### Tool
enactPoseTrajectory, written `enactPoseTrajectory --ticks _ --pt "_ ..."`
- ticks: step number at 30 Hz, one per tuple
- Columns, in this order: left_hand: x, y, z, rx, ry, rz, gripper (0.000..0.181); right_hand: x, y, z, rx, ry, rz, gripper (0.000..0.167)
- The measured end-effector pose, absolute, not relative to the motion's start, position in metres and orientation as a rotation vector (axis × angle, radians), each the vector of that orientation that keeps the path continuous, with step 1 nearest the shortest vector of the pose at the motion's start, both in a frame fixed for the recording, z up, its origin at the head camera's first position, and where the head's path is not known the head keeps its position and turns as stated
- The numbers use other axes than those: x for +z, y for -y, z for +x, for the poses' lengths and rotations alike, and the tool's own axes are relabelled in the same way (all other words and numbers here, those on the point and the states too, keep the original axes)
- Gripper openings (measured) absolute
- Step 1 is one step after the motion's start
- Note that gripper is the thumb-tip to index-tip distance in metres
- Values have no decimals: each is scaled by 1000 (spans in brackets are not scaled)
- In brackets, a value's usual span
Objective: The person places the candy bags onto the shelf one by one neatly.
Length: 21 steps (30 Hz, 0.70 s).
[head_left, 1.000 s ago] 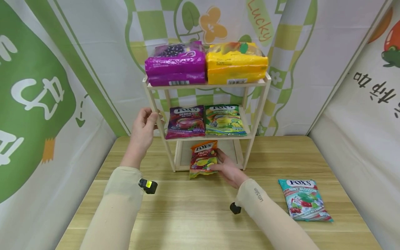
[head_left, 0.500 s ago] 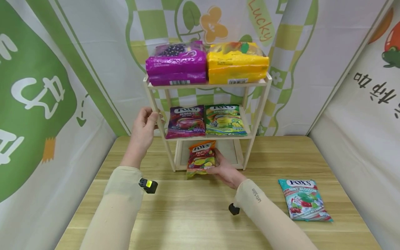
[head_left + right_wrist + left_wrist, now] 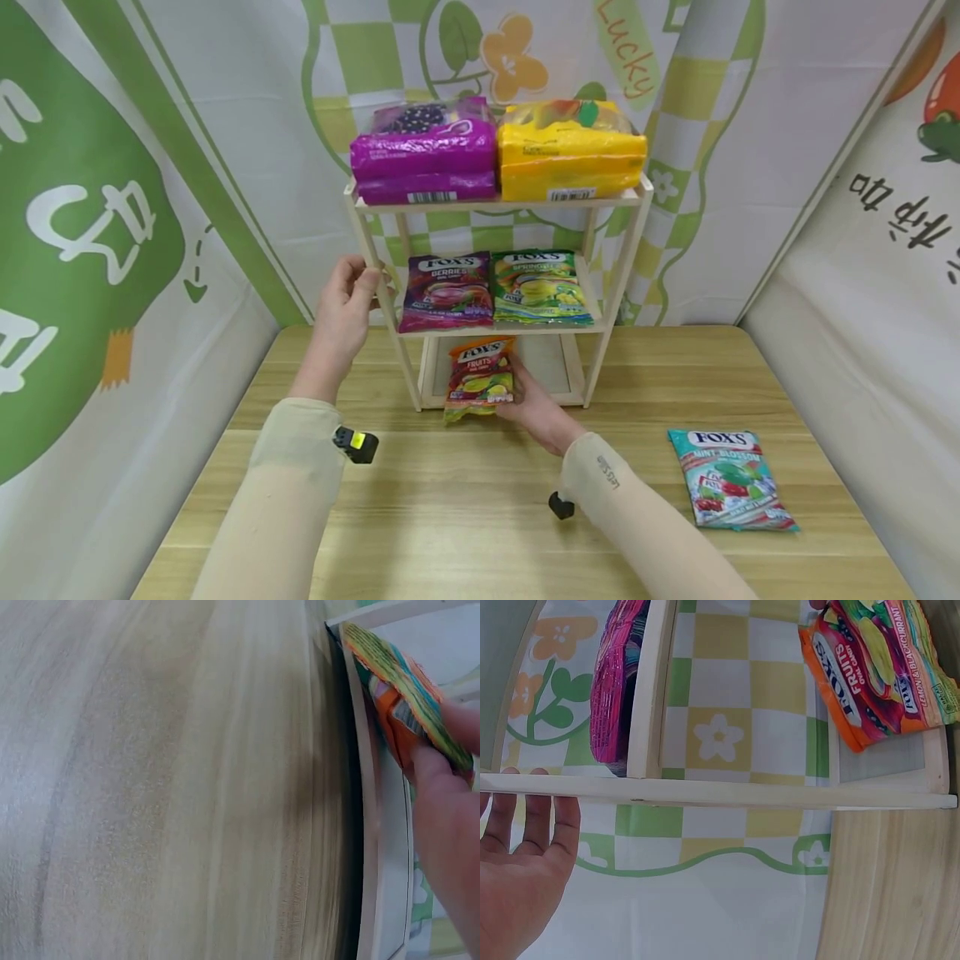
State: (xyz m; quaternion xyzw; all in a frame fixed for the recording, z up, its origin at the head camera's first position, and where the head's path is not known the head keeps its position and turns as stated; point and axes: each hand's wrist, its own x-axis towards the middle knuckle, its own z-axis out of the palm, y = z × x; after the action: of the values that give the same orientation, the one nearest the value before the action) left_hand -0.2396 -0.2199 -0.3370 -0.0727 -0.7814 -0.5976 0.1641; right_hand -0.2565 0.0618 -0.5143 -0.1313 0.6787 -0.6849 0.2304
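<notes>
My right hand (image 3: 542, 412) pinches the right side of an orange FOX'S Fruits candy bag (image 3: 478, 382) at the bottom level of a small wooden shelf. The bag tilts, its lower end over the shelf's front edge. In the right wrist view, thumb and fingers hold the bag (image 3: 396, 712) by its edge. My left hand (image 3: 337, 325) grips the shelf's left front post (image 3: 403, 362); the left wrist view shows fingers (image 3: 536, 825) bent against the wood. A purple Berries bag (image 3: 447, 292) and a green Spring Tea bag (image 3: 540, 287) lie side by side on the middle level.
On the top level sit a purple pack (image 3: 423, 158) and a yellow pack (image 3: 572, 154). A teal Mint Blossom bag (image 3: 733, 482) lies on the wooden table (image 3: 450, 517) at the right. Printed fabric walls (image 3: 247, 150) enclose the table's back and sides.
My right hand has moved the Fruits bag slightly left and farther in over the bottom level, tilting it a little more. My left hand has stayed on the post.
</notes>
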Motion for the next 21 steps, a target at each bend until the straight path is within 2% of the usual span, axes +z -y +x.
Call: enactPoseTrajectory --ticks 8,21 --pt "-337 220 -240 -1711 2221 -204 43 -515 -53 -254 -1877 -2007 -268 88" --pt "-337 220 -240 -1720 2214 -192 45 -511 -46 -251 -1659 -2363 -156 46"
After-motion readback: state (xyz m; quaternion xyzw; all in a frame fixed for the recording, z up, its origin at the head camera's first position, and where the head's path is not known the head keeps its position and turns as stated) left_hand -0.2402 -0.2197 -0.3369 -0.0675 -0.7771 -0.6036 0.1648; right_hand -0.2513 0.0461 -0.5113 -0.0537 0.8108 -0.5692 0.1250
